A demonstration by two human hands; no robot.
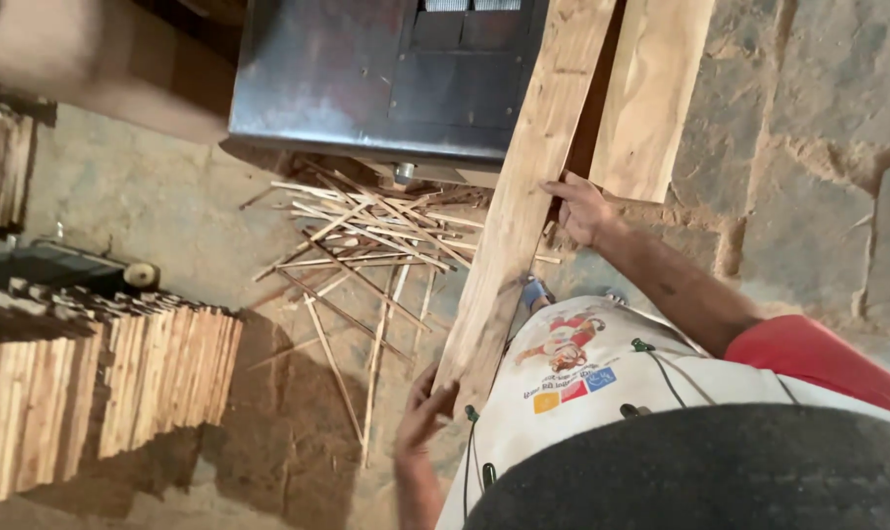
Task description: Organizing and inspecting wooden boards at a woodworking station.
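Holding a long wooden plank [514, 206], the left hand [420, 412] cups its near end. The right hand [584, 208] clasps its edge. Thin offcut strips [366, 255] litter the floor [160, 196].

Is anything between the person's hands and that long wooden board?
No. Both hands are already on the long board: the left hand grips its near end, and the right hand rests on its right edge further up. Nothing visible lies between them and the wood.

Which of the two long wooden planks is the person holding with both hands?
The nearer, darker long wooden plank: the left hand holds its lower end and the right hand grips its edge. The paler plank behind lies untouched.
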